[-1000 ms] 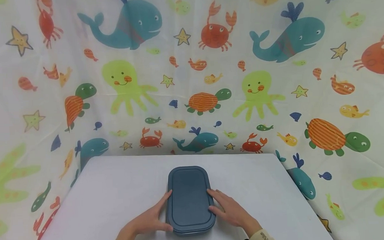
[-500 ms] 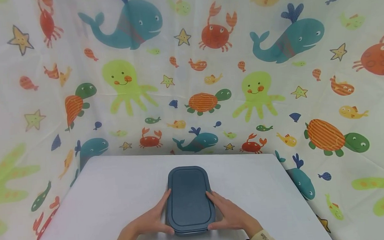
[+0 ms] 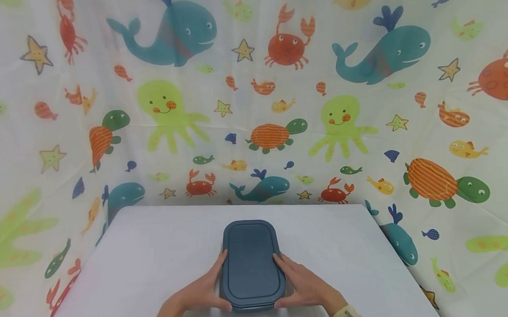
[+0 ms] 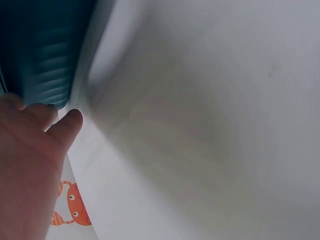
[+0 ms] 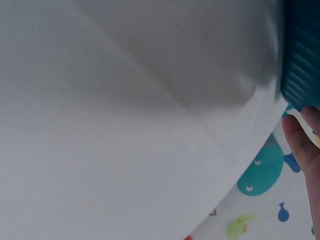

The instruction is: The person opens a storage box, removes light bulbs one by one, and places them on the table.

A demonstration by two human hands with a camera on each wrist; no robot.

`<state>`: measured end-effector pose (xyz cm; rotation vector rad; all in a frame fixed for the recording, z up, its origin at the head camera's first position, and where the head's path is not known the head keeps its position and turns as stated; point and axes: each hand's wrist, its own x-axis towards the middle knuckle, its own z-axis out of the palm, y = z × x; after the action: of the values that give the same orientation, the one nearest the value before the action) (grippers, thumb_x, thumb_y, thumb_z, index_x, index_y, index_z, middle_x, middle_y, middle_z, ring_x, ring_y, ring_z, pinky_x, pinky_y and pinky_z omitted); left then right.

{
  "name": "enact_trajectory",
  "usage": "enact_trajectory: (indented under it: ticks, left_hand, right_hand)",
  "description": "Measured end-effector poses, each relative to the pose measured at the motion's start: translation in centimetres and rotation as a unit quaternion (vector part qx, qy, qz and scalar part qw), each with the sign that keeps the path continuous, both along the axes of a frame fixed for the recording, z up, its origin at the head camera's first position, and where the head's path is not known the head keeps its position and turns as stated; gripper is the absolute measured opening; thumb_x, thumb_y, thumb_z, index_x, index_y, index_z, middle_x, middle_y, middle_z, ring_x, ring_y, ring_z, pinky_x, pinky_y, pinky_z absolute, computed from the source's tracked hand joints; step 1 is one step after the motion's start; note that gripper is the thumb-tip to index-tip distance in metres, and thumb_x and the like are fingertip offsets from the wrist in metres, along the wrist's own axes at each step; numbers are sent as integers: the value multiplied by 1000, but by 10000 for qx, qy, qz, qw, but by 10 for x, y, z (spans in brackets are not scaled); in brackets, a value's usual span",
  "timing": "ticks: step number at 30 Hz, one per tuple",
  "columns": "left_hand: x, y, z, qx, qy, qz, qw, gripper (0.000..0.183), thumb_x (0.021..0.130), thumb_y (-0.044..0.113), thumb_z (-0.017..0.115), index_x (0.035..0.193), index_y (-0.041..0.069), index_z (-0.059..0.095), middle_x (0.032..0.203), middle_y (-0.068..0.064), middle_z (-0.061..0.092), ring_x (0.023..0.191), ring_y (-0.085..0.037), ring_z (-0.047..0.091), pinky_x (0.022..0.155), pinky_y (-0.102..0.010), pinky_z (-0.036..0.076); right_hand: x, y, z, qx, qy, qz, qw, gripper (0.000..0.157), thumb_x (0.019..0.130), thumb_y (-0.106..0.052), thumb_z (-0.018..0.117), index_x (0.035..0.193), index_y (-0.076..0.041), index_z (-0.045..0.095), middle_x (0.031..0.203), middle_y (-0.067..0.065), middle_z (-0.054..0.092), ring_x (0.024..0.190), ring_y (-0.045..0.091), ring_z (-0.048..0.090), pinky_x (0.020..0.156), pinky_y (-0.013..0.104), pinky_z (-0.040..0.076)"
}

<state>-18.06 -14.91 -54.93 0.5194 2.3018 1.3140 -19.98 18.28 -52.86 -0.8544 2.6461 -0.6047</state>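
A dark blue rectangular container with a rounded, fitted lid stands lengthwise on the white table in the head view. My left hand grips its left side, thumb at the near left corner and fingers along the long edge. On the opposite side my right hand holds it in the same way, thumb at the near right corner. Ribbed walls of the container show in the left wrist view, above the fingers of the left hand. In the right wrist view, the right hand is partly out of frame.
The white tabletop stretches out around the container. Behind and beside it hangs a pale curtain printed with sea animals, close to the table's far and side edges.
The right thumb has moved down from the container's right side to its near right corner. The left hand has shifted only slightly. The container has stayed put on the table.
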Motion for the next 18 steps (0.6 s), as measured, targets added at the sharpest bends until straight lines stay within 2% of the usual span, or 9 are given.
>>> enact_trajectory:
  ticks: [11, 18]
  left_hand:
    - [1, 0, 4, -61, -42, 82, 9999, 133, 71, 48, 85, 157, 20, -13, 162, -16, -11, 148, -39, 2, 115, -63, 17]
    - [-2, -3, 5, -92, 43, -5, 9999, 132, 71, 50, 84, 157, 21, -12, 161, -16, -15, 148, -39, 1, 115, -63, 17]
  right_hand:
    - [2, -2, 3, 85, 102, -42, 9999, 112, 74, -76, 63, 158, -21, 15, 161, 12, 22, 138, 35, 38, 105, 54, 42]
    - [1, -3, 3, 97, 171, -13, 9998, 112, 74, -78, 62, 158, -22, 14, 162, 12, 17, 141, 33, 34, 107, 55, 39]
